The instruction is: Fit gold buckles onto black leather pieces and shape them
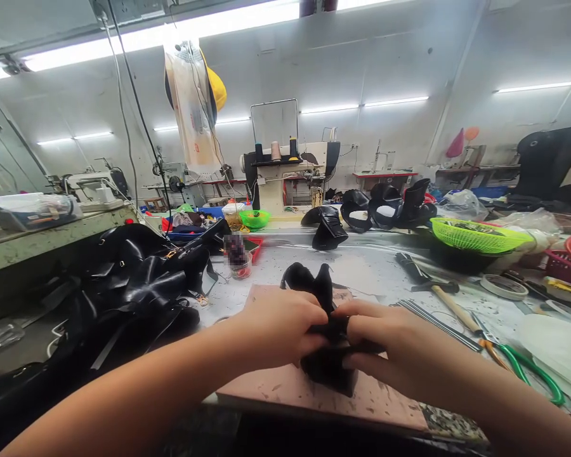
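A black shoe upper (330, 374), probably leather, is held over a pinkish work board (276, 387) at the front of the table. My left hand (285, 320) grips its left side with the fingers bent around the edge. From the right, my right hand (385, 336) pinches the same piece, fingertips close to those of the left. The fingers hide the middle of the piece. To the right lie a hammer (454, 308) with a wooden handle and green-handled scissors (528, 368).
Black leather pieces (147, 285) are heaped at the left. Finished-looking black uppers (385, 206) stand in a row at the back. A sewing machine (276, 184) rises behind them. A green basket (478, 238), a tape roll (504, 287) and a jar (240, 268) stand on the table.
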`<control>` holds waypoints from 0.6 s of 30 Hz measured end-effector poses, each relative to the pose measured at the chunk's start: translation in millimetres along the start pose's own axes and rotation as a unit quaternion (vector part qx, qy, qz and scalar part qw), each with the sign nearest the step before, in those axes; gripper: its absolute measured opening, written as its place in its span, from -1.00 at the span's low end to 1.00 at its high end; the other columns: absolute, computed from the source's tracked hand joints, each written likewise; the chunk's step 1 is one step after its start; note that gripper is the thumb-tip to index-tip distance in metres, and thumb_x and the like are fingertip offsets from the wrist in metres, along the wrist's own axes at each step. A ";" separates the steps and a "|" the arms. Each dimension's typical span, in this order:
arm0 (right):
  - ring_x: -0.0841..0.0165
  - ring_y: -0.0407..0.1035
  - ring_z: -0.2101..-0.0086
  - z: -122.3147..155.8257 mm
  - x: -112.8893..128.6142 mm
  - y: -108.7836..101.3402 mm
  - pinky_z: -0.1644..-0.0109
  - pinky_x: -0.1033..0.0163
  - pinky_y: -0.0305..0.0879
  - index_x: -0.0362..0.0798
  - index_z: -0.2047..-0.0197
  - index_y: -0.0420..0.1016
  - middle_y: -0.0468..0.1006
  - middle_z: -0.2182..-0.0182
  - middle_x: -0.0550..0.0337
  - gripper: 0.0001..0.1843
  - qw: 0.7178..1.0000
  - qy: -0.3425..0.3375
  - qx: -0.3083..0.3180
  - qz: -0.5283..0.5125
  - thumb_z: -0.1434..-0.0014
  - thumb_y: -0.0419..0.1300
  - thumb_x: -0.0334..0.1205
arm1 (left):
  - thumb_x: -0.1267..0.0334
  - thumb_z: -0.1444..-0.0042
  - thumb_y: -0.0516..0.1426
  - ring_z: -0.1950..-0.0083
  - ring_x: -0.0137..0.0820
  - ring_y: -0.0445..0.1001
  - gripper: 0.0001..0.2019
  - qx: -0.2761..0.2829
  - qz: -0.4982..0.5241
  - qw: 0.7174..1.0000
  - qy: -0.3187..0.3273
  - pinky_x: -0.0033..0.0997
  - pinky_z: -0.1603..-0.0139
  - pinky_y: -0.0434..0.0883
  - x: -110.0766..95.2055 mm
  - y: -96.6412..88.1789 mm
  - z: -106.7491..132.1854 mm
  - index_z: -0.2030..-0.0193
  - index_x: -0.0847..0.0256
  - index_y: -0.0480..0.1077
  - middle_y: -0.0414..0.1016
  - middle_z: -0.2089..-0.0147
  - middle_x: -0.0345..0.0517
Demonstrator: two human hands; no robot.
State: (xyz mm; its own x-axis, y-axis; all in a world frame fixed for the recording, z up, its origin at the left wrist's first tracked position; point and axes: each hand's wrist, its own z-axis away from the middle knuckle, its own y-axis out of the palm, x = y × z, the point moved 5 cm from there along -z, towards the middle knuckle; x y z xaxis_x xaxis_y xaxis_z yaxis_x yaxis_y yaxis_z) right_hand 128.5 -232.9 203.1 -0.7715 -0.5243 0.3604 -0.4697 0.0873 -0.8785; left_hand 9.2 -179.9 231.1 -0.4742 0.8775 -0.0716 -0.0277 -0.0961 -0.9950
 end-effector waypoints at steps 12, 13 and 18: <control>0.38 0.41 0.44 5.3 23.3 9.5 0.40 0.32 0.33 -0.04 0.46 0.41 0.51 0.40 0.20 -0.89 0.997 0.009 -0.076 0.005 -0.05 0.21 -0.41 | 0.44 -0.03 0.11 0.46 -0.39 0.45 -0.90 -0.079 -0.097 0.988 0.089 -0.45 0.59 0.22 -13.1 7.8 10.5 0.45 0.22 0.40 0.47 0.39 -0.20; 0.35 0.43 0.38 6.8 23.2 9.2 0.35 0.30 0.37 -0.04 0.47 0.41 0.52 0.31 0.15 -0.89 0.995 0.004 -0.097 -0.001 -0.05 0.21 -0.39 | 0.44 -0.05 0.10 0.42 -0.40 0.46 -0.90 -0.092 -0.081 0.989 0.083 -0.46 0.54 0.26 -11.2 4.5 12.7 0.42 0.22 0.42 0.49 0.33 -0.18; 0.20 0.41 0.07 8.9 17.4 8.8 0.06 0.14 0.39 -0.02 0.45 0.46 0.38 -0.06 0.02 -0.91 0.987 -0.017 -0.158 -0.009 -0.08 0.19 -0.35 | 0.43 -0.12 0.04 0.31 -0.45 0.47 -0.81 -0.133 0.024 0.990 0.035 -0.52 0.34 0.32 -1.8 -3.9 19.7 0.33 0.19 0.47 0.52 0.23 -0.20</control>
State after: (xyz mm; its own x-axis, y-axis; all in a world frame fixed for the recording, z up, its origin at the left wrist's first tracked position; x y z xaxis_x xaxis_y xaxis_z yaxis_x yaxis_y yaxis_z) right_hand 114.8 -248.7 198.9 -0.7494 -0.5553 0.3605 -0.5982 0.3345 -0.7282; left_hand -7.2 -190.4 236.5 -0.4077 0.9060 -0.1141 0.2308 -0.0186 -0.9728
